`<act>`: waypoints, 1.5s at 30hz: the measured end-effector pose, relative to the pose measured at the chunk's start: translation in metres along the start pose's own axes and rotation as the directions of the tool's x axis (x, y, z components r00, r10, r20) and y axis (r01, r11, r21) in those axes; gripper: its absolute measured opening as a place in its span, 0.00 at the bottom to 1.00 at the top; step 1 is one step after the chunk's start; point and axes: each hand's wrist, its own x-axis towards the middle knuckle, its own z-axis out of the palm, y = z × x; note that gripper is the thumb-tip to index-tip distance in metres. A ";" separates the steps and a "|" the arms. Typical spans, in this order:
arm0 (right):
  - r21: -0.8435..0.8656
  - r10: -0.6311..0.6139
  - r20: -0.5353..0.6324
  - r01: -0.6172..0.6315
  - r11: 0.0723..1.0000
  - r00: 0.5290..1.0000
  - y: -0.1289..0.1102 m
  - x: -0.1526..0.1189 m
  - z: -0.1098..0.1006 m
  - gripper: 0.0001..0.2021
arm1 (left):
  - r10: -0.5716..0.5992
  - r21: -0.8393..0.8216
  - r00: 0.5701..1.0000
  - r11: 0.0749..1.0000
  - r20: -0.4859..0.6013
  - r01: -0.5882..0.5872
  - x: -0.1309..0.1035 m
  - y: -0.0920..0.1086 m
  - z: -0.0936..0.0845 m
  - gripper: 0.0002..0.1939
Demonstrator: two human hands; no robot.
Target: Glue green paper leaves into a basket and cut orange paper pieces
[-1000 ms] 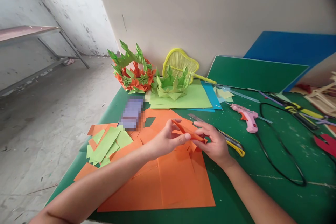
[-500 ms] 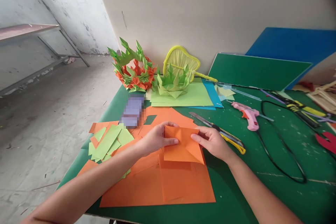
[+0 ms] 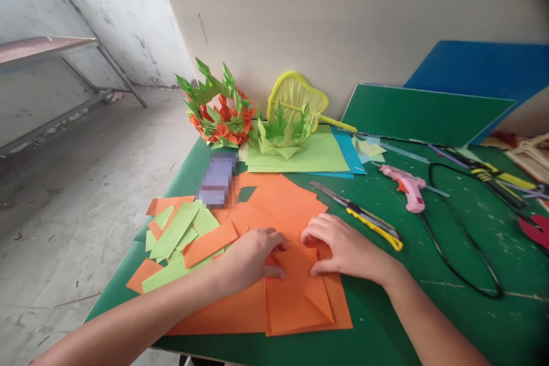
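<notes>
A creased orange paper square (image 3: 295,303) lies on larger orange sheets (image 3: 231,317) at the front of the green table. At its upper left is my left hand (image 3: 255,254), fingers curved and thumb apart from them, the thumb at the square's edge. My right hand (image 3: 345,249) is curved over the upper right side, its thumb tip touching the square and its fingers spread away from the thumb. Neither hand pinches the paper. Loose green paper pieces (image 3: 171,234) and an orange strip (image 3: 210,245) lie left of my left hand.
A yellow utility knife (image 3: 373,226) and a pink glue gun (image 3: 409,189) with a black cord lie to the right. Behind stand a green paper crown (image 3: 285,140), a green-orange crown (image 3: 223,126) and a yellow fan (image 3: 298,94). A blurred purple object (image 3: 217,180) lies at left.
Both hands have moved down toward me and loosened from the orange square. The square, held up before, now rests on the orange sheets.
</notes>
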 end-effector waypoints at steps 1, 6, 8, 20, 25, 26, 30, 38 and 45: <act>-0.002 -0.008 0.014 0.008 1.000 1.000 0.000 -0.001 0.000 0.17 | 0.007 0.044 1.000 0.999 0.012 -0.007 -0.001 0.002 0.001 0.19; -0.016 -0.030 0.030 0.030 0.999 0.999 0.000 -0.002 0.000 0.16 | 0.035 0.301 0.999 0.953 0.028 -0.042 -0.004 0.015 0.005 0.30; -0.020 -0.027 0.028 0.028 0.999 0.999 -0.001 -0.002 0.001 0.17 | 0.065 0.366 0.998 0.928 0.025 -0.069 -0.005 0.019 0.007 0.29; -0.176 0.003 0.047 0.005 0.984 0.999 -0.016 -0.006 0.005 0.13 | 0.196 0.314 0.976 0.937 -0.099 -0.156 -0.011 0.010 0.017 0.25; -0.243 0.047 0.088 -0.024 0.970 0.995 -0.028 -0.009 0.005 0.10 | 0.175 0.308 0.980 0.942 -0.100 -0.136 -0.013 0.013 0.019 0.23; -0.261 0.047 0.114 -0.016 0.965 0.992 -0.030 -0.009 0.006 0.09 | 0.162 0.314 0.982 0.941 -0.093 -0.126 -0.013 0.014 0.018 0.22; -0.312 0.024 0.198 0.040 0.949 0.980 -0.040 -0.010 0.012 0.12 | 0.136 0.324 0.988 0.940 -0.073 -0.106 -0.017 0.017 0.018 0.20; -0.268 -0.034 0.028 0.040 0.963 0.999 -0.040 -0.010 0.015 0.24 | 0.152 0.270 0.979 0.956 -0.134 -0.111 -0.020 0.013 0.021 0.23; -0.228 0.006 0.075 0.012 0.974 0.997 -0.040 -0.008 0.018 0.16 | 0.132 0.284 0.983 0.954 -0.127 -0.092 -0.020 0.014 0.020 0.20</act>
